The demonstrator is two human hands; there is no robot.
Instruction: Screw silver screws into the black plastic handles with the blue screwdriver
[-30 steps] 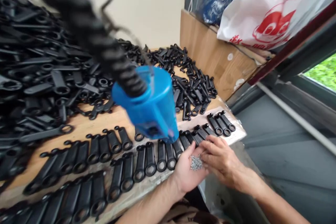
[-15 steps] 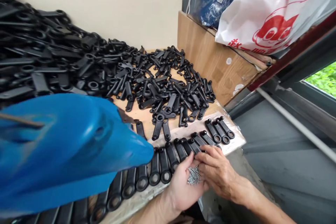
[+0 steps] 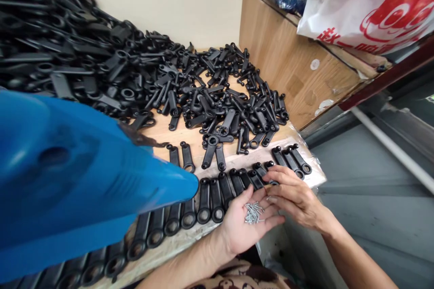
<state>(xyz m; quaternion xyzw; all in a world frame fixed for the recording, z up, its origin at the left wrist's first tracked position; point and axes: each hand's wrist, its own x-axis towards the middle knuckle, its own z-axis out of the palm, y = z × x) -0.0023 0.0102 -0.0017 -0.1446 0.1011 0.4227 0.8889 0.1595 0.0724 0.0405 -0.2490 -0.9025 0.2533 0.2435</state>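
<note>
My left hand (image 3: 244, 226) is palm up and cupped, holding a small heap of thin silvery metal pins (image 3: 253, 213), too small to tell whether they are threaded. Over its outstretched fingers reaches my right hand (image 3: 298, 196), palm down, fingertips drawn together near the pins; whatever they pinch is too small to make out. Just beyond both hands runs a row of black plastic crank-like arms (image 3: 204, 203), each with a ring at one end and a knob at the other. The right hand's upper fingers partly cover the row's right part.
A big blue plastic tapered body (image 3: 101, 167) juts in from the left, hiding part of the row. Behind lies a large heap of similar black arms (image 3: 111, 67). A wooden board (image 3: 285, 63) borders the bench at right, below a white plastic bag (image 3: 342, 13).
My left fingers have spread out more, and the right hand has shifted slightly right, away from the left palm. The view has moved, with the blue body now lower and larger.
</note>
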